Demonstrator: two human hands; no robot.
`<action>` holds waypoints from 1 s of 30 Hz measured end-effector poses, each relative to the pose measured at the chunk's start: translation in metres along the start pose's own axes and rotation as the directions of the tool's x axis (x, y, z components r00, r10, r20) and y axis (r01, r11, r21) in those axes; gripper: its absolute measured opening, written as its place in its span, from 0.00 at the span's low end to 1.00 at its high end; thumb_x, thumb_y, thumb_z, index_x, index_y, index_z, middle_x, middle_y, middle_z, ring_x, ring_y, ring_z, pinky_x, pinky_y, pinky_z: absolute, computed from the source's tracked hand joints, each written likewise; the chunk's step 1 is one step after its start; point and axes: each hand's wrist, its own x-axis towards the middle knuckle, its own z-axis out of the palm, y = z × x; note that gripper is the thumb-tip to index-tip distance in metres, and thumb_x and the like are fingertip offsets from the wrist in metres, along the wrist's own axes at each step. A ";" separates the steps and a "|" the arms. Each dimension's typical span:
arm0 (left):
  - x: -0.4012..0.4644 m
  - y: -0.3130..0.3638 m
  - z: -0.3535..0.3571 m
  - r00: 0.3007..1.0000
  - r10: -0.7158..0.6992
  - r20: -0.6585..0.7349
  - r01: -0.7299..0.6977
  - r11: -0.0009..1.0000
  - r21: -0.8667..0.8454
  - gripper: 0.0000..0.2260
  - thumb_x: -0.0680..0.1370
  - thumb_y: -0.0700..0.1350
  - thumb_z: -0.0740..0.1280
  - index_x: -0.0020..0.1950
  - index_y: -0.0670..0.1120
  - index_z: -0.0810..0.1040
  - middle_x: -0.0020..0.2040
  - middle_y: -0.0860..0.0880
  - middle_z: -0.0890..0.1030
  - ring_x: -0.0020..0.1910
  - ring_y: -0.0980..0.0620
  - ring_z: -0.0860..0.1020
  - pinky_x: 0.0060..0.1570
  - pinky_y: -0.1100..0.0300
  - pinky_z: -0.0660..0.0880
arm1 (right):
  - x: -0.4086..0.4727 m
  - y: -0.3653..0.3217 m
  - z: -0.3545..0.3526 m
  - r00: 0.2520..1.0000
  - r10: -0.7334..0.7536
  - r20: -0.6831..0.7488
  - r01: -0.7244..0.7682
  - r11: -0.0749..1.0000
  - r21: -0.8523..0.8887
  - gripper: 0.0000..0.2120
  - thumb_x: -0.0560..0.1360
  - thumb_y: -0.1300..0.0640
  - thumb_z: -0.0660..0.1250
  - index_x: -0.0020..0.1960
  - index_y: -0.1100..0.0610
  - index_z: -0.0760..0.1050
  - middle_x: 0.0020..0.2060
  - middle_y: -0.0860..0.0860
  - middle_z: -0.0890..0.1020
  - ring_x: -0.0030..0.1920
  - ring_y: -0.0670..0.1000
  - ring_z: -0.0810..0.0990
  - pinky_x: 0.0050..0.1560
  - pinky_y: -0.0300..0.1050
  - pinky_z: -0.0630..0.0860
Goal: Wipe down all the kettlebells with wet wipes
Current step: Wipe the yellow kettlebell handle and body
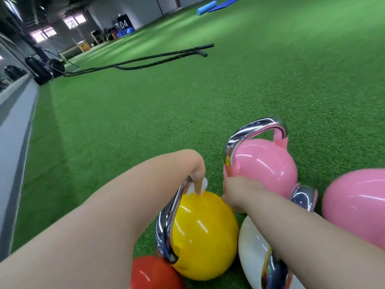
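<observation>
The left hand [198, 174] pinches a wipe [203, 185] against the yellow kettlebell [204, 234] on the turf [145, 122]. The right hand [235, 192] grip cannot be determined. Risk: the round bell rolls under pressure.

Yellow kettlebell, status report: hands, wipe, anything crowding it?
Left hand fingers pinching white wipe against yellow kettlebell top. Right hand resting beside it, grip unclear. Red kettlebell, white kettlebell crowd close.
</observation>
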 end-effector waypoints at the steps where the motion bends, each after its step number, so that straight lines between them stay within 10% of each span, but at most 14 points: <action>1: 0.003 0.002 0.000 1.000 0.017 0.011 -0.016 0.999 -0.027 0.25 0.78 0.59 0.59 0.52 0.38 0.78 0.43 0.45 0.81 0.34 0.50 0.76 0.47 0.57 0.74 | 0.000 0.000 0.000 1.000 0.005 0.001 -0.005 1.000 -0.003 0.06 0.75 0.59 0.62 0.51 0.55 0.73 0.52 0.55 0.78 0.46 0.55 0.74 0.43 0.45 0.68; 9: 0.010 0.001 -0.002 0.996 0.082 -0.046 -0.086 0.993 -0.081 0.19 0.76 0.58 0.64 0.47 0.41 0.76 0.35 0.44 0.75 0.33 0.48 0.72 0.48 0.56 0.71 | 0.000 0.001 0.000 0.999 0.036 0.006 -0.035 0.999 -0.014 0.09 0.76 0.59 0.60 0.55 0.56 0.74 0.55 0.54 0.78 0.54 0.56 0.76 0.44 0.45 0.68; 12: 0.017 -0.002 0.003 0.958 0.170 -0.231 -0.186 0.981 -0.050 0.31 0.68 0.55 0.74 0.65 0.45 0.68 0.52 0.43 0.74 0.39 0.47 0.76 0.44 0.55 0.73 | 0.001 0.002 0.000 1.000 0.029 -0.004 -0.029 1.000 -0.005 0.09 0.76 0.59 0.61 0.56 0.56 0.74 0.55 0.53 0.77 0.53 0.56 0.76 0.45 0.44 0.69; 15: 0.019 0.001 0.006 0.855 0.312 -0.415 -0.282 0.950 0.134 0.30 0.65 0.51 0.77 0.63 0.45 0.71 0.57 0.45 0.74 0.48 0.46 0.75 0.45 0.54 0.75 | 0.002 0.002 0.001 1.000 0.024 -0.018 -0.024 1.000 0.000 0.11 0.77 0.59 0.60 0.58 0.55 0.73 0.56 0.53 0.77 0.57 0.56 0.76 0.46 0.45 0.70; 19: 0.014 0.014 0.011 0.856 0.345 -0.385 -0.233 0.923 0.307 0.18 0.71 0.49 0.72 0.57 0.42 0.78 0.49 0.46 0.81 0.45 0.46 0.76 0.43 0.57 0.72 | 0.002 0.003 0.002 1.000 0.023 -0.019 -0.023 1.000 0.005 0.10 0.77 0.58 0.60 0.58 0.55 0.73 0.57 0.54 0.77 0.57 0.57 0.76 0.47 0.45 0.69; 23: 0.029 0.030 0.018 0.967 0.168 -0.194 -0.096 0.938 0.333 0.16 0.80 0.48 0.60 0.62 0.40 0.75 0.59 0.45 0.79 0.57 0.44 0.77 0.59 0.51 0.73 | 0.002 0.003 0.003 1.000 0.021 0.014 -0.021 1.000 0.006 0.08 0.76 0.58 0.61 0.55 0.55 0.74 0.56 0.55 0.77 0.56 0.57 0.76 0.47 0.46 0.70; 27: 0.018 0.032 0.010 0.980 0.131 -0.149 -0.063 0.918 0.391 0.18 0.81 0.51 0.57 0.66 0.41 0.72 0.63 0.45 0.75 0.54 0.43 0.74 0.52 0.54 0.71 | 0.001 0.003 0.004 0.999 0.013 0.039 -0.012 1.000 -0.014 0.01 0.76 0.58 0.62 0.45 0.55 0.71 0.53 0.56 0.78 0.49 0.56 0.75 0.44 0.45 0.69; 30: -0.001 0.030 0.001 0.987 0.121 -0.102 -0.095 0.969 0.226 0.19 0.82 0.50 0.56 0.68 0.41 0.70 0.65 0.46 0.73 0.61 0.45 0.73 0.56 0.55 0.70 | 0.001 0.003 0.004 0.999 0.014 0.047 -0.014 1.000 0.000 0.02 0.76 0.58 0.61 0.44 0.55 0.69 0.52 0.55 0.78 0.47 0.56 0.74 0.44 0.45 0.69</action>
